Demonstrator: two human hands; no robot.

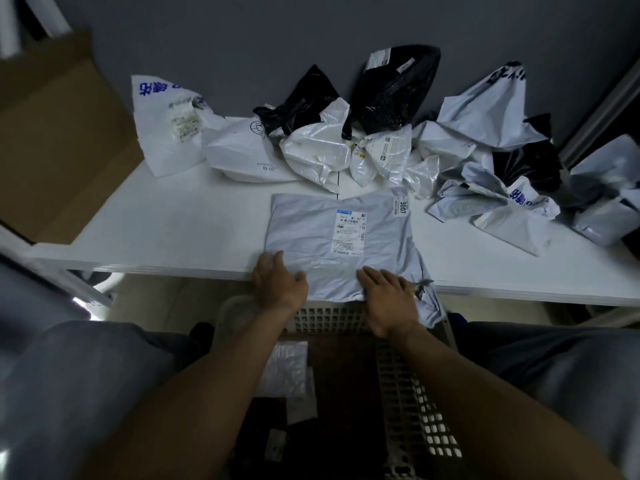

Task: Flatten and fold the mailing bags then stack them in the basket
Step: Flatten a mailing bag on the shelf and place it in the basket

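Note:
A grey mailing bag (341, 237) with a printed label lies flat on the white table (180, 223), its near edge hanging over the table's front. My left hand (278, 280) rests on its near left corner with fingers spread. Flat on the near right part lies my right hand (389, 296), fingers straight. Below the table edge, between my knees, stands a white perforated basket (412, 393) holding a folded whitish bag (285, 370) on dark folded ones.
Several crumpled white, grey and black mailing bags (346, 133) are heaped along the table's back and right side. A cardboard box (52, 126) stands at the left. A grey wall rises behind the table.

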